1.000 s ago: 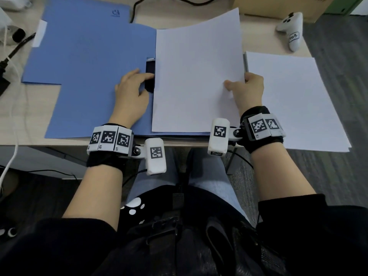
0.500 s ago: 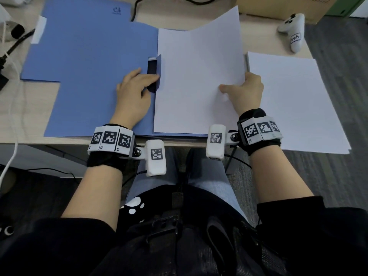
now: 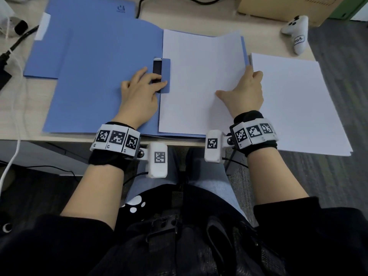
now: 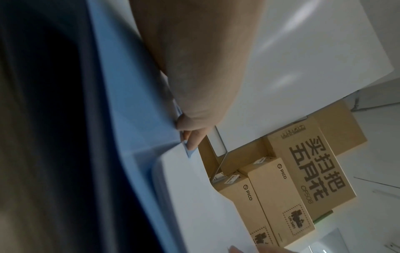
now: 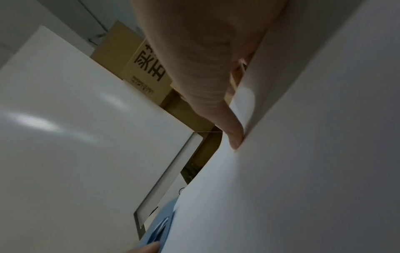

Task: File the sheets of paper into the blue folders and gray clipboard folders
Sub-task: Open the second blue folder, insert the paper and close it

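Observation:
An open blue folder [image 3: 99, 80] lies on the desk, with a white sheet [image 3: 199, 82] on its right half. The sheet's left edge is tucked under the folder's blue clip flap [image 3: 166, 76] beside a black clip [image 3: 157, 70]. My left hand [image 3: 162, 80] pinches that flap [image 4: 190, 152] between thumb and fingertip. At the sheet's right edge my right hand [image 3: 239, 84] holds the paper [image 5: 281, 154], thumb on top and fingers under it. A stack of white paper [image 3: 294, 104] lies to the right. A second blue folder [image 3: 59, 36] lies beneath, at the far left.
A white game controller [image 3: 296, 32] and a cardboard box [image 3: 278, 8] sit at the back right. Cables [image 3: 12, 46] run along the left side. The paper stack overhangs the desk's right end. The desk's front edge [image 3: 59, 139] is just below my wrists.
The sheet's raised far edge has come down flat onto the folder, and its left edge has slid under the blue flap. My right thumb has spread further onto the sheet.

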Action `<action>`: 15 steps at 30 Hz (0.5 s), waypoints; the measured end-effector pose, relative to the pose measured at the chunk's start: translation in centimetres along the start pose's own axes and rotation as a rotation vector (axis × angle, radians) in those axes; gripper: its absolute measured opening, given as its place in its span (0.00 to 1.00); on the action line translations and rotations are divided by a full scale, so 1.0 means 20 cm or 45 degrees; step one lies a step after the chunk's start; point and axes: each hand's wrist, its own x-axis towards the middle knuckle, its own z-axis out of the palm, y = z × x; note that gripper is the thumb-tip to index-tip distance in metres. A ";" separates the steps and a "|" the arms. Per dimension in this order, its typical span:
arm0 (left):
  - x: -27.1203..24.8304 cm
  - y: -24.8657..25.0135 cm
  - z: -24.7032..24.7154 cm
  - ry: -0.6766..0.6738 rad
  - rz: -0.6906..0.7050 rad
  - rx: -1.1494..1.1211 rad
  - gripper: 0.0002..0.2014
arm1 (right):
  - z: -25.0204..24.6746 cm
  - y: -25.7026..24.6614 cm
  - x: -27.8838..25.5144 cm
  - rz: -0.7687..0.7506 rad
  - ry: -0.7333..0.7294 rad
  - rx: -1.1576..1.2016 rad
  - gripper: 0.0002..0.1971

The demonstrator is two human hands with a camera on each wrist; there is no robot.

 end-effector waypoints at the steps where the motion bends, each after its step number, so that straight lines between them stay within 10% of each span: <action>1: 0.00 0.00 0.00 0.002 0.006 0.009 0.24 | 0.00 -0.01 0.00 -0.004 0.011 -0.040 0.41; 8: -0.01 0.02 -0.05 -0.120 0.031 0.145 0.24 | 0.00 -0.11 -0.06 -0.254 -0.008 -0.010 0.21; 15: -0.02 0.05 -0.09 -0.221 0.019 0.134 0.22 | 0.10 -0.35 -0.25 -0.626 -0.577 0.344 0.15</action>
